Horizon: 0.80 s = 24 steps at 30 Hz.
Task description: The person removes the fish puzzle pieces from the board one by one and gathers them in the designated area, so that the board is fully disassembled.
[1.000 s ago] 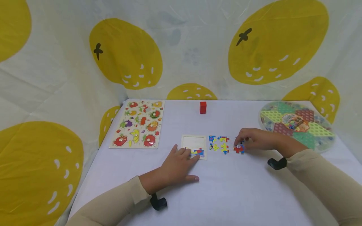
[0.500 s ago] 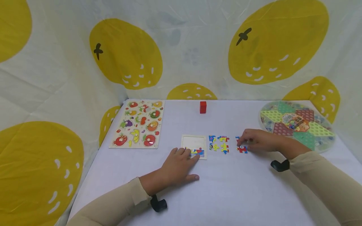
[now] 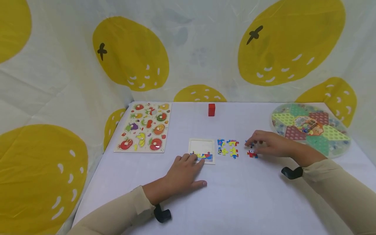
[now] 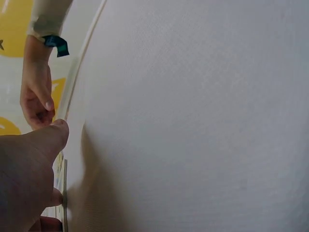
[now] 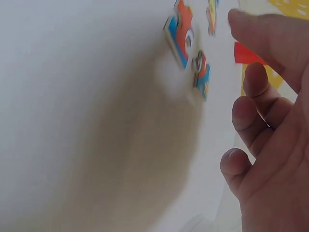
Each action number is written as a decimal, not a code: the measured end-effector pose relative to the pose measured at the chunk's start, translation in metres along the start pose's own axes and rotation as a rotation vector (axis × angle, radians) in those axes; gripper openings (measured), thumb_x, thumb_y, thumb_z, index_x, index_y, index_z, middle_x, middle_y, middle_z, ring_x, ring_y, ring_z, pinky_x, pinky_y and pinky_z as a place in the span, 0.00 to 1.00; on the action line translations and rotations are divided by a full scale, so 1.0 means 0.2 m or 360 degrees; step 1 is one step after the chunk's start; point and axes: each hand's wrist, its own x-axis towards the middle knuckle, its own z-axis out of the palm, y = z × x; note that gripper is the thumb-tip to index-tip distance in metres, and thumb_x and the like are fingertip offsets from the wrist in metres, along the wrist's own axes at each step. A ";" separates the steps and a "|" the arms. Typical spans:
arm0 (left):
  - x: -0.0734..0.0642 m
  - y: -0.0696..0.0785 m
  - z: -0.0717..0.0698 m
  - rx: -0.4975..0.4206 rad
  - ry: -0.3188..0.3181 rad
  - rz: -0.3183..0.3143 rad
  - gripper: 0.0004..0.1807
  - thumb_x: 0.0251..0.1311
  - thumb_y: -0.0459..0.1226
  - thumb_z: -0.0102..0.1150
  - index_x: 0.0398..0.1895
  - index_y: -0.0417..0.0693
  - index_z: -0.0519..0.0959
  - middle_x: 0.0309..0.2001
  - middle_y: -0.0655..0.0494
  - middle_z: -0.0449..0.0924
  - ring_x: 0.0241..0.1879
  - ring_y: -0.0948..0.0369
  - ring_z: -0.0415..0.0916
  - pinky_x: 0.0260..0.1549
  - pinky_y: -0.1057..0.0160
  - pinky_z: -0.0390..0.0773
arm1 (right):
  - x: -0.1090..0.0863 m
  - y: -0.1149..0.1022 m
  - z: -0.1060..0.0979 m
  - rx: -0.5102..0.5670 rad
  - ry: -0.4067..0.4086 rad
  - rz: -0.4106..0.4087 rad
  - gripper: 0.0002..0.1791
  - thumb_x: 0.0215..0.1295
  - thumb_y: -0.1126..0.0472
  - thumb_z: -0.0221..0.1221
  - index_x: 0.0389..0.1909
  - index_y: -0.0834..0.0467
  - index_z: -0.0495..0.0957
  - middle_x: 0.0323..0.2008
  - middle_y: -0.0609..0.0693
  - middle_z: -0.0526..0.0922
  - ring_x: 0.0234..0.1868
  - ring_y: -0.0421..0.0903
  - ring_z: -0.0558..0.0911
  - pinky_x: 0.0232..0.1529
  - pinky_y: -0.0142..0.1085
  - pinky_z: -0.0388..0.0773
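Observation:
In the head view my left hand (image 3: pixel 183 171) lies at the lower left of a small square puzzle tray (image 3: pixel 202 141). Its fingers are extended, with fingertips on the tray's lower part and the thumb apart on the cloth. Yellow, red and blue puzzle pieces (image 3: pixel 207 156) fill the tray's bottom row. My right hand (image 3: pixel 271 143) hovers loosely bent over a red puzzle piece (image 3: pixel 252 154) and a partly covered blue piece (image 3: pixel 249 143). In the right wrist view nothing sits between the fingers, and the red-and-blue piece (image 5: pixel 181 41) lies apart from them.
Several yellow and blue pieces (image 3: pixel 228 148) lie between tray and right hand. A fruit puzzle board (image 3: pixel 147 137) stands back left, a red block (image 3: pixel 211 110) at the back middle. A round game board with marbles (image 3: pixel 311 129) lies right, near the right forearm.
My right hand has shifted slightly right and come off the red piece, which sits further right and straighter. My left fingertips have drawn back a little, showing more of the bottom row.

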 end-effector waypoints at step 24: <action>-0.10 -0.05 0.01 -0.0182 0.0058 -0.0189 0.45 0.68 0.70 0.58 0.79 0.55 0.72 0.65 0.52 0.75 0.66 0.53 0.69 0.62 0.48 0.72 | 0.55 -0.41 0.20 0.0014 -0.0165 -0.0448 0.21 0.69 0.62 0.72 0.62 0.52 0.85 0.54 0.52 0.82 0.58 0.53 0.80 0.60 0.53 0.80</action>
